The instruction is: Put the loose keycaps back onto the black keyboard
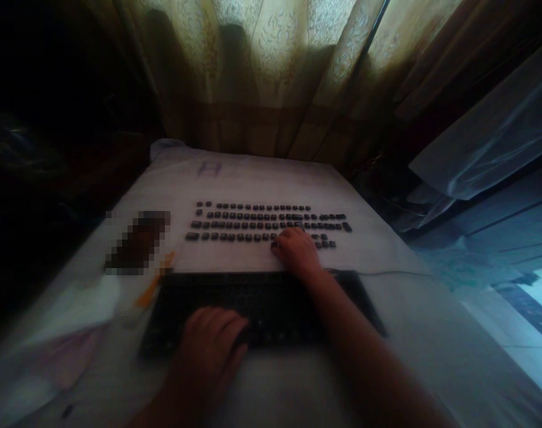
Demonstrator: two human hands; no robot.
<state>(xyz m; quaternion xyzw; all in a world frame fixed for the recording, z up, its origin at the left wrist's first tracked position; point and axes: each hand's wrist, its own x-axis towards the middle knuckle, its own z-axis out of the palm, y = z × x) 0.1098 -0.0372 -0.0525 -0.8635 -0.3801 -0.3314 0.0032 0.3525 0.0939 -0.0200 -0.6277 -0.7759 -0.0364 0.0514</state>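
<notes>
A black keyboard [271, 297] lies on the white-covered surface in front of me, several small keys showing near its front edge. My left hand [211, 336] rests over its front left part, fingers extended and thumb apart. Beyond the keyboard, loose black keycaps [239, 225] are laid out in several rows. My right hand [295, 249] reaches across to the nearest rows, its fingers bent down and together at a dark keycap [275, 244]. The hand hides part of these rows, and dim light and blur obscure the fingertips.
A pixelated dark object [139, 244] lies at the left, beside an orange-handled tool [153, 285]. Crumpled white and pink cloth [70, 351] is nearer, with a small black piece [66, 411] below. A cable [391, 273] runs right. Patterned curtains [275, 77] hang behind.
</notes>
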